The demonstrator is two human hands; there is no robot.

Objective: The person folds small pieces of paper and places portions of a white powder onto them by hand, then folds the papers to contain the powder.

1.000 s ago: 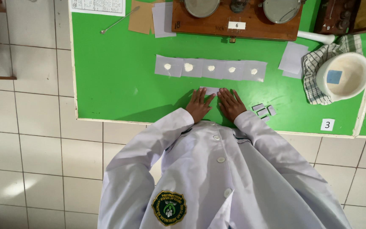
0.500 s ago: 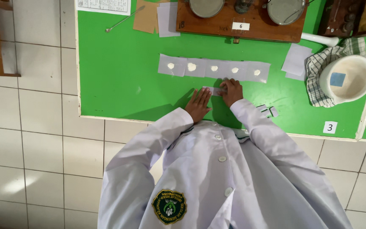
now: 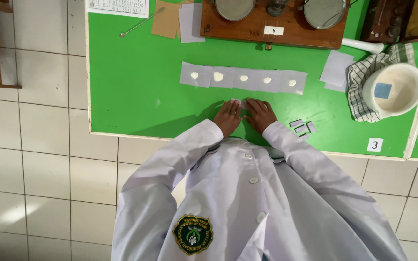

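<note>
My left hand point(image 3: 228, 117) and my right hand point(image 3: 260, 114) rest side by side on the green tabletop point(image 3: 136, 87), near its front edge. The fingertips of both press on a small white paper piece point(image 3: 238, 102), mostly hidden under the fingers. Just beyond it lies a row of several white paper squares point(image 3: 243, 78), each with a small heap of white powder. A few small folded paper packets point(image 3: 302, 127) lie right of my right hand. White coat sleeves cover both arms.
A wooden balance with two pans point(image 3: 274, 24) stands at the back. At the right sit a white mortar point(image 3: 393, 89) on a checked cloth point(image 3: 361, 82), a pestle point(image 3: 364, 46) and loose white sheets point(image 3: 337, 70). A metal spatula point(image 3: 139, 21) and brown paper point(image 3: 166, 19) lie back left.
My right hand reached forward over the small paper, then drew back beside the left hand. Both hands now sit closer together on it.
</note>
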